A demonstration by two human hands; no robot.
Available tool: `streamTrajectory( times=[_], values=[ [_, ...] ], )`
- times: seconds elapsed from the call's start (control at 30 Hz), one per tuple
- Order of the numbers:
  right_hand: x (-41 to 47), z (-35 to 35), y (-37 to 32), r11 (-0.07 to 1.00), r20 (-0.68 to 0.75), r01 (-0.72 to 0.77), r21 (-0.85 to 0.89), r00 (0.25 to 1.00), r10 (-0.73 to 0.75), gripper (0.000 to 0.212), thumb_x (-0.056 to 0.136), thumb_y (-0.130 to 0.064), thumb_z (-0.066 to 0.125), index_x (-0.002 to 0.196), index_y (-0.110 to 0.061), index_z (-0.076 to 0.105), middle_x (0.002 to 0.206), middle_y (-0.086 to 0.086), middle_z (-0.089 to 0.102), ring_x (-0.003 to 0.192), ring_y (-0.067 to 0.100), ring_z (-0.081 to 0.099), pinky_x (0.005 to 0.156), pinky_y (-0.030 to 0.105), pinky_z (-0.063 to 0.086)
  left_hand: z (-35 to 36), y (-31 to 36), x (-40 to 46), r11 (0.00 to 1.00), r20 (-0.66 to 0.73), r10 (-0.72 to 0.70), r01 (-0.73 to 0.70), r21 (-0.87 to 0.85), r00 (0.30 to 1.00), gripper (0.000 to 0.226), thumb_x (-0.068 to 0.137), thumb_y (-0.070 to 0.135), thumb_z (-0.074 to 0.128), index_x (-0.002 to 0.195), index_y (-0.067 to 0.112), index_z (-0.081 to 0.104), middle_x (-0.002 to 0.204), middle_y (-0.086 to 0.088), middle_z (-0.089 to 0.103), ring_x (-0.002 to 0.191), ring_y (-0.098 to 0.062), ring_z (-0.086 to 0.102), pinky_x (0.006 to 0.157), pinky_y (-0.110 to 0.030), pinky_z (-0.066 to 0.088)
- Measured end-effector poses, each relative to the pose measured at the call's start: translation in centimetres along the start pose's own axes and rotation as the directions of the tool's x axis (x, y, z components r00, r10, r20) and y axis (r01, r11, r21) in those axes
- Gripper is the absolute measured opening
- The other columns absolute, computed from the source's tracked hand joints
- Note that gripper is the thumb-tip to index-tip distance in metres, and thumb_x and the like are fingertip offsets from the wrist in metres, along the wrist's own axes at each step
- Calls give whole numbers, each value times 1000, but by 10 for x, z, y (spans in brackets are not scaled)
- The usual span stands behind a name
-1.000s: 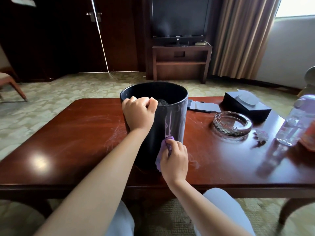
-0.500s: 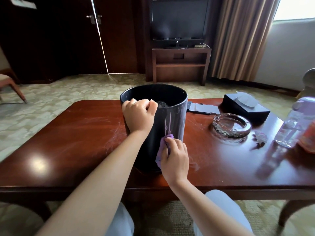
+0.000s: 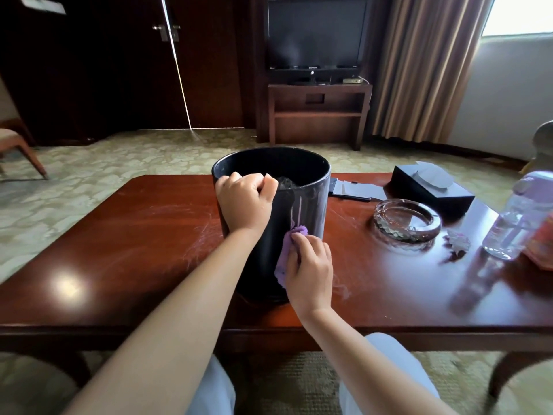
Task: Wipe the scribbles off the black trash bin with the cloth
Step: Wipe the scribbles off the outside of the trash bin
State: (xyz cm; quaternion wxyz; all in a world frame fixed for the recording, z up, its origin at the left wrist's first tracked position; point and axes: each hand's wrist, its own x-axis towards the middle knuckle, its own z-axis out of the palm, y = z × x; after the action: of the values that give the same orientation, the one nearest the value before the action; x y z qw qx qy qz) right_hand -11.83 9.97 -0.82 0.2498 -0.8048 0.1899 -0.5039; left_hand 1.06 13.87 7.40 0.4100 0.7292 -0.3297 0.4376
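A black trash bin [image 3: 308, 202] stands upright near the middle of a dark wooden coffee table [image 3: 125, 235], pale scribbles [image 3: 294, 212] streaking its near wall. The left hand [image 3: 245, 202] grips the bin's rim at 9 o'clock; the right hand [image 3: 309, 268] presses a purple cloth [image 3: 285, 259] against the wall just below the marks. Bare tabletop stretches from the bin toward 9 o'clock. At 3 o'clock sit a glass ashtray [image 3: 407, 220], a black tissue box [image 3: 431, 190] and, near the table's right edge, a plastic water bottle [image 3: 517, 217].
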Motion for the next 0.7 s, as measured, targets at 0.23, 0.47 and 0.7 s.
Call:
streamTrajectory(
  times=[0.23, 0.47, 0.7],
  values=[
    [11, -5, -1, 998, -10, 53, -26, 999, -54, 24, 89, -16, 50, 98, -6, 69, 92, 5, 66, 78, 21, 55, 68, 29, 48, -1, 1, 0, 1000, 12, -23, 23, -4, 1000, 41, 82, 26, 42, 45, 18, 26, 43, 9, 14, 48, -20, 25, 64, -33, 27],
    [27, -7, -7, 994, -63, 109, 4, 992, -108, 23, 88, -16, 50, 97, -4, 68, 94, 7, 66, 79, 22, 54, 73, 19, 38, -2, 3, -1, 998, 22, -56, 56, -12, 998, 42, 84, 27, 39, 45, 17, 26, 43, 12, 14, 49, -19, 27, 66, -33, 31],
    [38, -8, -12, 996, -146, 88, 9, 986, -85, 23, 90, -16, 50, 100, -4, 67, 94, 8, 66, 79, 23, 53, 80, 19, 37, -4, 9, 0, 987, 27, -130, 132, -97, 991, 47, 87, 30, 35, 42, 22, 26, 38, 11, 26, 52, -19, 37, 74, -32, 30]
  ],
)
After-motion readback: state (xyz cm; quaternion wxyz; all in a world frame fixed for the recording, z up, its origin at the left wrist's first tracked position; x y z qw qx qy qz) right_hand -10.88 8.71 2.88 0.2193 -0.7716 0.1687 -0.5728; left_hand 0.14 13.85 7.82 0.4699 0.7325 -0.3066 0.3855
